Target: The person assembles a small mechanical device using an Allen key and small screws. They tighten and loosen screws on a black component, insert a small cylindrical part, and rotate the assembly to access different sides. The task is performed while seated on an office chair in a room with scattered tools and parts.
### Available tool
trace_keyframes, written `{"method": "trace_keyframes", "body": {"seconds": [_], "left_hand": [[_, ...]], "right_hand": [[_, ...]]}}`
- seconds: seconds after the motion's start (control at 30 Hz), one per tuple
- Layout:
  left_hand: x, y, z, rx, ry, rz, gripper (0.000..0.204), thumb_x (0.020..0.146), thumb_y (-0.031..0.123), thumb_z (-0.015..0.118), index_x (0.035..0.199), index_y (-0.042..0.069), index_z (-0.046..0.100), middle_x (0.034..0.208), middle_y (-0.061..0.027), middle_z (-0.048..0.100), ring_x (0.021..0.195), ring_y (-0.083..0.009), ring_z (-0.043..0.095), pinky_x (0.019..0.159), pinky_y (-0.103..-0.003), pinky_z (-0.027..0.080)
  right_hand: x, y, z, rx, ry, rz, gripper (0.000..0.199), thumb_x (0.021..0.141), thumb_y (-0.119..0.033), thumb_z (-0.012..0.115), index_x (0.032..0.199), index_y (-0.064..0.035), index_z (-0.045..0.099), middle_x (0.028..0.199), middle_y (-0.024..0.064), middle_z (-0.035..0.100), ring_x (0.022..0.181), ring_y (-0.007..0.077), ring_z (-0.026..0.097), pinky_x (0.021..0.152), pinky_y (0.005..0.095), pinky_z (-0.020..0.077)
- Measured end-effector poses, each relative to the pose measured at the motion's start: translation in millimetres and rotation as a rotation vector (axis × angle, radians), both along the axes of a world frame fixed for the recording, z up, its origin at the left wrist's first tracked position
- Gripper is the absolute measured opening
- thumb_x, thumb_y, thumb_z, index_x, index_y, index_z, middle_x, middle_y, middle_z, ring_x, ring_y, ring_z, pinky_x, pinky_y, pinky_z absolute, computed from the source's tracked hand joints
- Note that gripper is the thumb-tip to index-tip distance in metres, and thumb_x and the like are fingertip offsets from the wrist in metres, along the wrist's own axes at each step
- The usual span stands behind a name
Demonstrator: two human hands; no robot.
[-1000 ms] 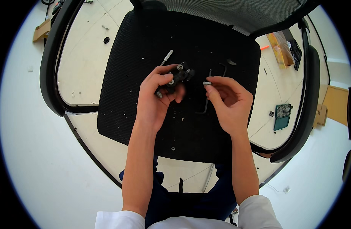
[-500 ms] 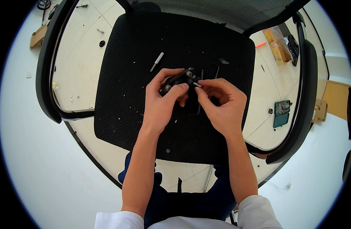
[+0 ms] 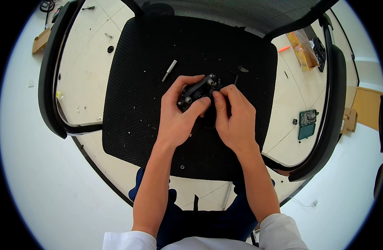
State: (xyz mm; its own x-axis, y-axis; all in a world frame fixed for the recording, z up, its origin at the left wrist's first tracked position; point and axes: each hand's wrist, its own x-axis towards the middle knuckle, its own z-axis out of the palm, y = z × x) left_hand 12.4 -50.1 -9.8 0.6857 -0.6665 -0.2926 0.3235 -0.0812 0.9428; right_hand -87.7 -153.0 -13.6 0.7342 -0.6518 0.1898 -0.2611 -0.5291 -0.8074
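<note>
Over the black chair seat (image 3: 131, 104), my left hand (image 3: 175, 118) is closed around a black mechanical part (image 3: 197, 89) with silver round screws in its face. The thumb presses on its near side and the fingers wrap its far side. My right hand (image 3: 238, 123) is closed at the part's right end, thumb and forefinger pinched together. What lies between those fingertips is hidden. Beyond the right hand, a dark hex key (image 3: 235, 76) shows only in part. Left of the part lies a small screwdriver (image 3: 170, 70) with a white handle.
A small nut (image 3: 182, 166) rests near the seat's front edge, and a curved scrap (image 3: 242, 68) at its far right. Armrests (image 3: 53, 83) flank the seat. On the floor to the right are an open green case (image 3: 307, 125) and a yellow bag (image 3: 303, 50).
My right hand has moved in against the part and turned more upright; the silver pin seen in its fingertips is now hidden. The part has shifted slightly right and tilted.
</note>
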Motion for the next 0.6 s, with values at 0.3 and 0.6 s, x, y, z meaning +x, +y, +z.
{"method": "trace_keyframes", "body": {"seconds": [0.3, 0.6], "left_hand": [[0, -4, 4, -0.056, 0.231, 0.040, 0.040, 0.088, 0.021, 0.063, 0.119, -0.003, 0.060, 0.089, -0.0093, 0.063, 0.068, -0.0119, 0.058, 0.058, -0.024, 0.046], [14, 9, -2, -0.232, 0.619, 0.194, 0.048, 0.098, 0.043, 0.049, 0.108, -0.002, 0.063, 0.097, -0.0204, 0.071, 0.060, -0.0094, 0.057, 0.049, -0.020, 0.043]], "right_hand": [[-11, -17, 1, 0.325, -0.055, -0.084, 0.030, 0.101, -0.019, 0.053, 0.076, -0.0032, 0.056, 0.055, 0.0040, 0.047, 0.048, 0.0098, 0.045, 0.047, 0.0258, 0.0352], [-17, 5, 13, 0.324, 0.340, 0.531, 0.028, 0.078, -0.028, 0.078, 0.085, -0.0034, 0.067, 0.066, 0.0065, 0.060, 0.058, 0.0161, 0.059, 0.054, 0.0289, 0.0450]]}}
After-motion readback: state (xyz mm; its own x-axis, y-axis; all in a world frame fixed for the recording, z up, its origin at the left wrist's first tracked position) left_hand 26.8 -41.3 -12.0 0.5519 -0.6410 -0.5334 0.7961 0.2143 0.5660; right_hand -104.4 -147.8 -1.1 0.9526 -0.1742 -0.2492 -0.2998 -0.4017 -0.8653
